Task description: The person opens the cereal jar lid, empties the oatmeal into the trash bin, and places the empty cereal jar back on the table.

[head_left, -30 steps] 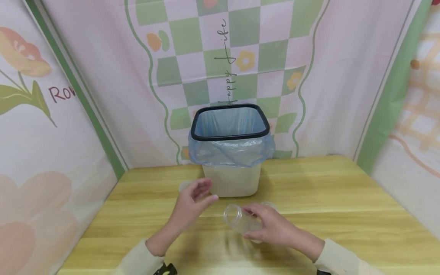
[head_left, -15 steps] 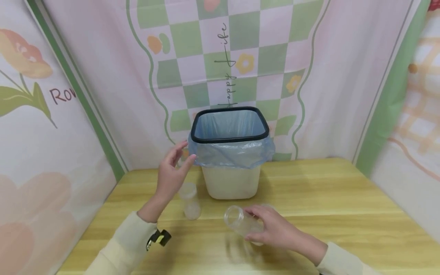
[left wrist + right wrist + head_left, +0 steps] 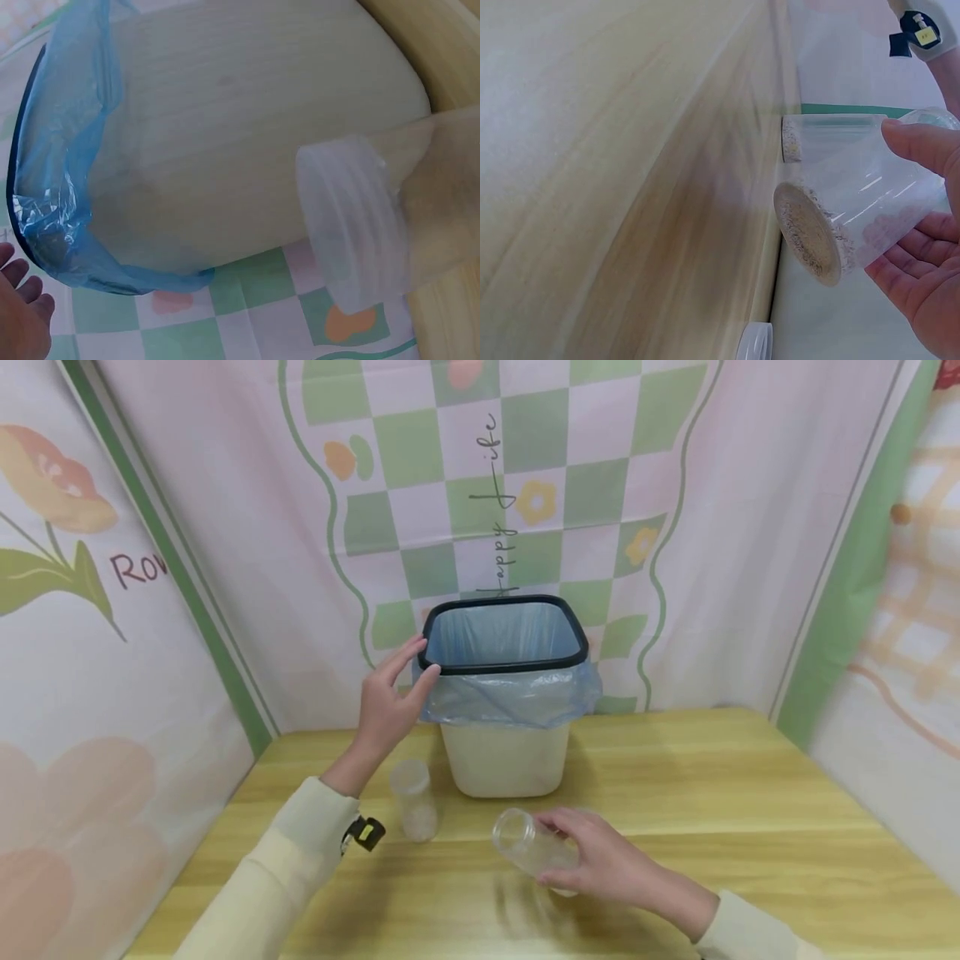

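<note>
My right hand (image 3: 600,860) grips a clear plastic jar (image 3: 531,843) just above the table, tilted with its uncapped mouth up and to the left. Pale brown flakes lie at the bottom of this jar (image 3: 810,229) in the right wrist view. At the left side of the bin's black rim is my left hand (image 3: 387,706), fingers extended and holding nothing; whether it touches the rim I cannot tell. The white bin (image 3: 504,760) has a blue bag (image 3: 502,693) folded over its edge. A second clear jar, with its whitish lid (image 3: 349,221) on, stands below my left hand.
Left of the bin, that second jar (image 3: 415,802) stands on the wooden table (image 3: 712,793) with a little pale content at its bottom. A white lid (image 3: 755,343) lies on the table beyond the held jar. Printed curtains (image 3: 757,527) close in the back and sides.
My left hand has moved up and away from low over the table to the bin's rim, uncovering the lidded jar. The right hand holds its jar almost in place.
</note>
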`<state>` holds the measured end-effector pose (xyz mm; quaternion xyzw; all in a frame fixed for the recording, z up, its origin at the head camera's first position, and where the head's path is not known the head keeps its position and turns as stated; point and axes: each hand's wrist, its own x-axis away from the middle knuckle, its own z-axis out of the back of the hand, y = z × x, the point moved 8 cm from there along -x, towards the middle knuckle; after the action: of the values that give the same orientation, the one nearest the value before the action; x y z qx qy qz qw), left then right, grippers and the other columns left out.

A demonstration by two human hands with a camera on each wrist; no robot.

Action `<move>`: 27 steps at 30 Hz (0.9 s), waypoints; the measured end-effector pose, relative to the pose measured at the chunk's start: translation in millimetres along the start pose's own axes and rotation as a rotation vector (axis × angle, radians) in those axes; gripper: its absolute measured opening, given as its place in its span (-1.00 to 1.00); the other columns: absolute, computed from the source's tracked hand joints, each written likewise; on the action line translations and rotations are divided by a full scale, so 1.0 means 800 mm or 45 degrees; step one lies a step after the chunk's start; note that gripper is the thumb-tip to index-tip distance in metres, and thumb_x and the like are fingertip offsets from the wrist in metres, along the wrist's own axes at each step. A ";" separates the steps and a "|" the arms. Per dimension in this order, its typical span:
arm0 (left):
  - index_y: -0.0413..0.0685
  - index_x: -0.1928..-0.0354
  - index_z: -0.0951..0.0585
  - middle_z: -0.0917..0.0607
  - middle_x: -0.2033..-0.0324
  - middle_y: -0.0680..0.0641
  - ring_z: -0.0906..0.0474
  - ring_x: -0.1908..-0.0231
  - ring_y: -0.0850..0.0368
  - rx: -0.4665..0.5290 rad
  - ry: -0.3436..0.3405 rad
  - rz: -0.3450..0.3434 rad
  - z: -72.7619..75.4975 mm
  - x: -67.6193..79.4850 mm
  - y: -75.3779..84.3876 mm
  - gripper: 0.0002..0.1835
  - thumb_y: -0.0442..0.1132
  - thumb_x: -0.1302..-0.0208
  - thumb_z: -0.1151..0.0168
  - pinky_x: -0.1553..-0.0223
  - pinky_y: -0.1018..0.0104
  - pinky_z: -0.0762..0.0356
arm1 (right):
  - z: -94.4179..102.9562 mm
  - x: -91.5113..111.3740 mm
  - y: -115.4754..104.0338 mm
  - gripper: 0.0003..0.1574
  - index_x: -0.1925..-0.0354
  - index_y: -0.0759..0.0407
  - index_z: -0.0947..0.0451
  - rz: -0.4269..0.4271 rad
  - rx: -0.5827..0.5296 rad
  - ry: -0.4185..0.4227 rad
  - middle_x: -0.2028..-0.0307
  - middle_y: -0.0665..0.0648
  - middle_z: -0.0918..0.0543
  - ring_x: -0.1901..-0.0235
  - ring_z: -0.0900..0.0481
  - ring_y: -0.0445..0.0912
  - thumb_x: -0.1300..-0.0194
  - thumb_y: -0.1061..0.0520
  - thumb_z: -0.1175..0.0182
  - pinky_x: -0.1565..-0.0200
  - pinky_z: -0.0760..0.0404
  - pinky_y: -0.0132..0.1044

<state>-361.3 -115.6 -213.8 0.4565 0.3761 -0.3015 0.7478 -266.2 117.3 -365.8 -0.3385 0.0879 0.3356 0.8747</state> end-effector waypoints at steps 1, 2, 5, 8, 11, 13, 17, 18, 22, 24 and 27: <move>-0.28 -0.17 -0.56 -0.53 -0.20 -0.20 -0.41 -0.25 0.04 -0.008 -0.003 -0.007 -0.001 -0.003 0.000 -0.57 -0.24 -0.31 -0.28 -0.25 0.13 -0.33 | 0.000 0.000 0.000 -0.29 -0.04 0.23 -0.54 -0.003 -0.004 -0.001 0.12 -0.03 -0.63 0.20 -0.55 -0.16 0.09 0.08 -0.55 0.21 -0.61 -0.29; -0.27 -0.17 -0.57 -0.54 -0.20 -0.20 -0.41 -0.25 0.05 -0.016 -0.008 -0.013 -0.002 -0.006 0.000 -0.58 -0.23 -0.31 -0.27 -0.25 0.14 -0.33 | 0.000 0.000 0.000 -0.29 -0.04 0.22 -0.54 -0.011 -0.007 -0.001 0.12 -0.04 -0.63 0.20 -0.55 -0.16 0.10 0.08 -0.55 0.20 -0.60 -0.29; -0.26 -0.14 -0.59 -0.56 -0.17 -0.18 -0.43 -0.23 0.04 -0.039 -0.022 -0.037 -0.005 -0.014 0.000 -0.60 -0.23 -0.31 -0.28 -0.24 0.16 -0.34 | 0.002 0.001 0.000 -0.28 -0.05 0.22 -0.54 -0.021 -0.013 -0.005 0.11 -0.05 -0.63 0.19 -0.55 -0.16 0.09 0.08 -0.56 0.21 -0.60 -0.29; -0.28 -0.10 -0.61 -0.58 -0.15 -0.16 -0.45 -0.21 0.03 -0.051 -0.040 -0.062 -0.008 -0.021 0.001 -0.62 -0.24 -0.29 -0.29 -0.24 0.19 -0.35 | 0.004 0.000 -0.002 -0.28 -0.06 0.21 -0.54 -0.020 -0.011 -0.002 0.11 -0.05 -0.63 0.19 -0.55 -0.16 0.09 0.08 -0.56 0.21 -0.60 -0.29; -0.29 -0.09 -0.62 -0.59 -0.13 -0.17 -0.48 -0.19 0.02 -0.056 -0.065 -0.078 -0.012 -0.025 0.001 -0.62 -0.24 -0.29 -0.30 -0.23 0.20 -0.36 | 0.006 0.000 -0.004 -0.28 -0.07 0.20 -0.53 -0.013 -0.012 0.003 0.10 -0.06 -0.63 0.18 -0.55 -0.17 0.09 0.09 -0.55 0.20 -0.61 -0.28; -0.28 -0.09 -0.62 -0.60 -0.12 -0.18 -0.49 -0.18 0.01 -0.052 -0.088 -0.081 -0.016 -0.026 -0.001 -0.63 -0.24 -0.30 -0.29 -0.22 0.19 -0.37 | 0.008 0.000 -0.006 -0.28 -0.07 0.19 -0.53 -0.004 -0.009 0.009 0.10 -0.07 -0.63 0.18 -0.55 -0.18 0.08 0.10 -0.55 0.19 -0.62 -0.26; -0.27 -0.10 -0.62 -0.61 -0.10 -0.19 -0.51 -0.15 0.02 -0.050 -0.124 -0.071 -0.021 -0.026 -0.004 -0.64 -0.24 -0.33 -0.26 -0.20 0.19 -0.41 | 0.014 0.000 -0.011 -0.28 -0.07 0.18 -0.53 0.026 0.000 0.031 0.11 -0.09 -0.63 0.19 -0.56 -0.21 0.09 0.12 -0.56 0.17 -0.63 -0.20; -0.27 -0.09 -0.62 -0.62 -0.09 -0.20 -0.52 -0.15 0.01 -0.051 -0.126 -0.065 -0.022 -0.026 -0.004 -0.65 -0.24 -0.33 -0.25 -0.19 0.18 -0.42 | 0.016 0.000 -0.013 -0.28 -0.06 0.18 -0.54 0.032 0.001 0.038 0.11 -0.09 -0.63 0.19 -0.56 -0.21 0.10 0.12 -0.56 0.17 -0.63 -0.20; -0.26 -0.06 -0.64 -0.63 -0.06 -0.19 -0.54 -0.13 0.03 -0.080 -0.132 -0.039 -0.023 -0.026 -0.006 -0.68 -0.25 -0.35 -0.23 -0.17 0.19 -0.43 | 0.026 0.000 -0.019 -0.27 -0.08 0.16 -0.53 0.033 -0.005 0.056 0.11 -0.11 -0.62 0.19 -0.56 -0.18 0.09 0.12 -0.56 0.20 -0.62 -0.24; -0.25 -0.05 -0.65 -0.64 -0.05 -0.18 -0.54 -0.12 0.04 -0.095 -0.139 -0.028 -0.023 -0.026 -0.007 -0.69 -0.25 -0.35 -0.22 -0.17 0.19 -0.44 | 0.032 -0.001 -0.022 -0.28 -0.08 0.16 -0.53 0.036 0.008 0.067 0.11 -0.10 -0.61 0.19 -0.57 -0.18 0.07 0.09 -0.55 0.21 -0.61 -0.26; -0.25 -0.03 -0.66 -0.66 -0.03 -0.16 -0.55 -0.12 0.05 -0.118 -0.150 -0.023 -0.023 -0.028 -0.006 -0.70 -0.24 -0.35 -0.21 -0.17 0.20 -0.44 | 0.045 -0.003 -0.027 -0.30 -0.07 0.17 -0.52 0.056 0.031 0.091 0.12 -0.09 -0.61 0.19 -0.56 -0.18 0.05 0.07 -0.55 0.21 -0.62 -0.24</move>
<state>-382.6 -98.4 -202.4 0.3994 0.3491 -0.3167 0.7863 -256.7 127.7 -326.4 -0.3376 0.1305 0.3415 0.8674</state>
